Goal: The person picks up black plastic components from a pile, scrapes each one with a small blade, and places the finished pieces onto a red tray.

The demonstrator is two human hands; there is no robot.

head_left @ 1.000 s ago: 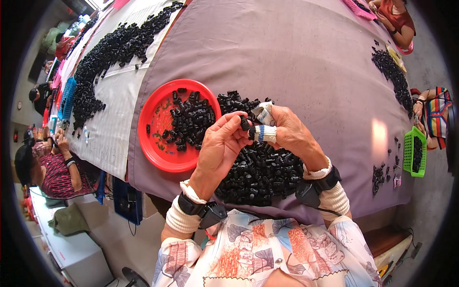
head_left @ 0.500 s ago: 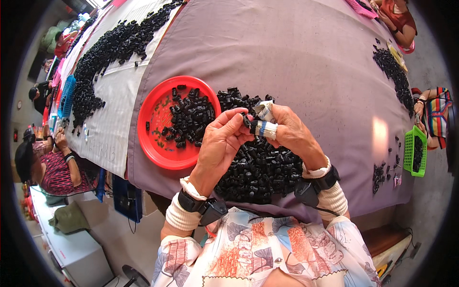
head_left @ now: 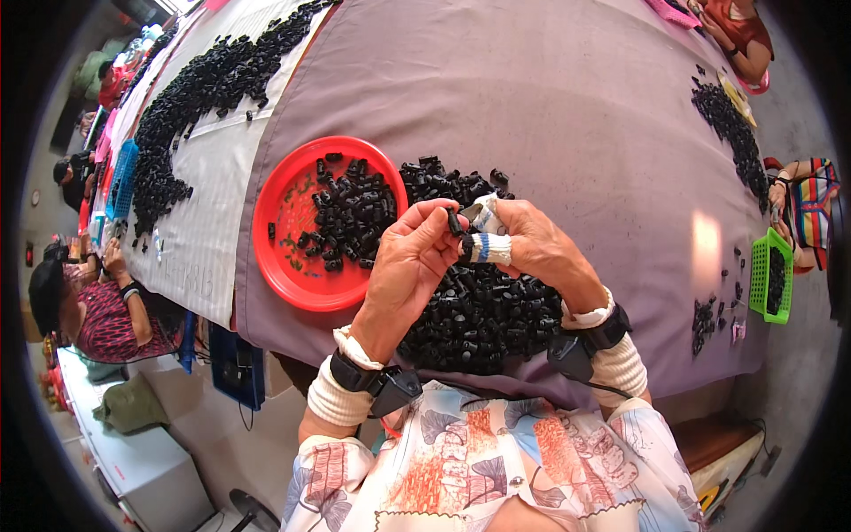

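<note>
My left hand (head_left: 403, 270) pinches a small black plastic part (head_left: 455, 222) between thumb and fingers, above a heap of similar parts (head_left: 483, 324). Close against it, my right hand (head_left: 545, 248) is closed, with white, blue-striped cloth wraps (head_left: 487, 247) on its fingers. Something greyish shows at its fingertips beside the part, too small to make out. Left of my hands stands a round red tray (head_left: 266, 253), holding more black parts and small scraps.
A mauve cloth (head_left: 576, 97) covers the table. On the pale cloth at left lies a long band of black parts (head_left: 208, 89). At far right are another heap (head_left: 727, 129) and a green basket (head_left: 760, 275). Other people sit along both sides.
The black part in my left hand has turned more upright at my fingertips. My right hand has shifted slightly; both hands remain close together over the heap.
</note>
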